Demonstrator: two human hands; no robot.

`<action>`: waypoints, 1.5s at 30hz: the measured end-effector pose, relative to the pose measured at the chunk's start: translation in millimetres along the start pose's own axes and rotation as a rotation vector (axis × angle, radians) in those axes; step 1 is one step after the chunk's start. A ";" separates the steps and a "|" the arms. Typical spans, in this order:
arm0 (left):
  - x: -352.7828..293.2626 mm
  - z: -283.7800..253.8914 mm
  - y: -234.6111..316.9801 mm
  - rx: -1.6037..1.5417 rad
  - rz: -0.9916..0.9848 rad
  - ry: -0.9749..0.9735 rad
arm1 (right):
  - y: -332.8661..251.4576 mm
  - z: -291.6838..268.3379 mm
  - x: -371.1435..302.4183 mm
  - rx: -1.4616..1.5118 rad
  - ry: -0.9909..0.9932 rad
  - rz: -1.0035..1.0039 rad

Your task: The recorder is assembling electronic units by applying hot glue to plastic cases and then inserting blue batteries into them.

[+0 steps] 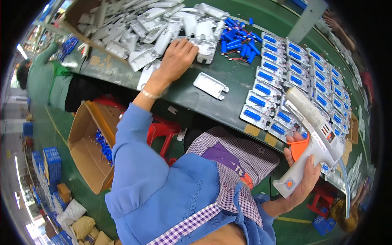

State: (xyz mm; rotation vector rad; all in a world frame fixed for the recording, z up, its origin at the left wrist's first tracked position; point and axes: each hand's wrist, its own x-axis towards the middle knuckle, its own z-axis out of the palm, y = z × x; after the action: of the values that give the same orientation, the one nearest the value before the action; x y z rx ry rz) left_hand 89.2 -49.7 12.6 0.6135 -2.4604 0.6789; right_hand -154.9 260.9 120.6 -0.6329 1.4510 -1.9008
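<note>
My left hand [175, 61] reaches over a heap of white plastic casings [147, 28], its fingers curled down on a white casing [206, 48] at the heap's near right edge; the fingertips are partly hidden. My right hand [304, 175] is wrapped round the handle of a white hot glue gun [316, 141] with an orange trigger. Its nozzle points up and away to the left, and a pale glue stick [345, 183] sticks out of the back. Between my hands, a single open casing [210, 85] lies on the green table [171, 96].
Rows of casings holding blue batteries [263, 88] cover the table's right side. A loose pile of blue wired batteries [241, 41] lies beyond the single casing. At left are a cardboard box [87, 151] with blue pieces, a red stool [161, 134] and another person [45, 81].
</note>
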 end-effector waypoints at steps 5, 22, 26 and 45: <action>9.6 -24.3 51.9 -0.206 0.131 -0.037 | 2.8 0.3 5.3 0.050 -0.018 0.032; 7.8 -12.0 118.7 -0.604 -0.277 0.038 | 3.7 6.9 4.5 0.076 -0.054 0.053; 31.5 -11.1 93.6 -0.572 -0.334 0.127 | 6.9 5.6 4.6 0.049 -0.026 0.052; 83.6 38.0 -4.2 -1.534 -0.995 -0.312 | 12.1 10.3 8.2 0.032 -0.057 0.074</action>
State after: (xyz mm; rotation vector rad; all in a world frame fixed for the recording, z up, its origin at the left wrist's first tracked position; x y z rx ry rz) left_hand 14.0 -98.1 33.9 1.0399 -1.7262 -1.5746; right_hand -150.5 246.1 111.6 -0.6060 1.3867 -1.8309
